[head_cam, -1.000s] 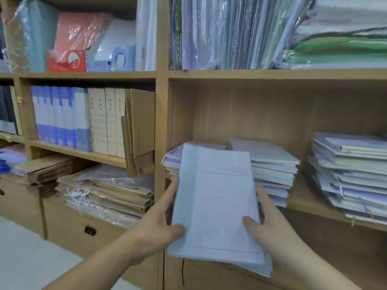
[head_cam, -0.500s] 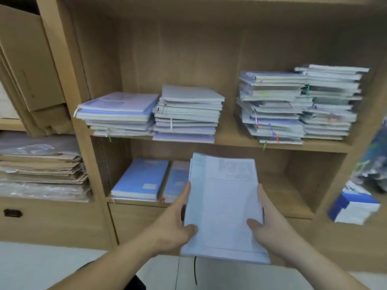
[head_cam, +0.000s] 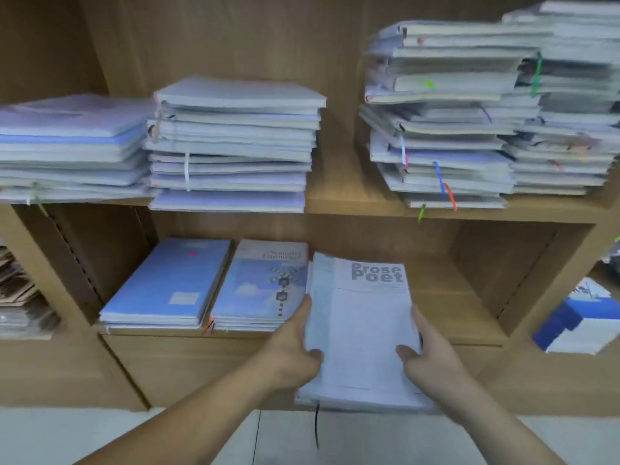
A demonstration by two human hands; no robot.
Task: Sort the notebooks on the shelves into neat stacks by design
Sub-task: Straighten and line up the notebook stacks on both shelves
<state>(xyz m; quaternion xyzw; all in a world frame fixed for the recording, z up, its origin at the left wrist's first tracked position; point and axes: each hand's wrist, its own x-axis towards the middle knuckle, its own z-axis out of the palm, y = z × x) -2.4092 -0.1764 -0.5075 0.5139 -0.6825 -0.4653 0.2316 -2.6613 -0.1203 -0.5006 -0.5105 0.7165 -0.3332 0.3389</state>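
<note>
My left grip (head_cam: 292,350) and right grip (head_cam: 432,360) clasp a notebook bundle (head_cam: 359,323) at six o'clock beside two sorted piles (head_cam: 167,286); stacks (head_cam: 235,142) at twelve o'clock seem unsorted.

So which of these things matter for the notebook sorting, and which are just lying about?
In the job: Prose Poet stack, held by left hand and right hand; blue stack; sky-print stack; upper-shelf piles.
Lying about: brown folders; blue-and-white packs.
</note>
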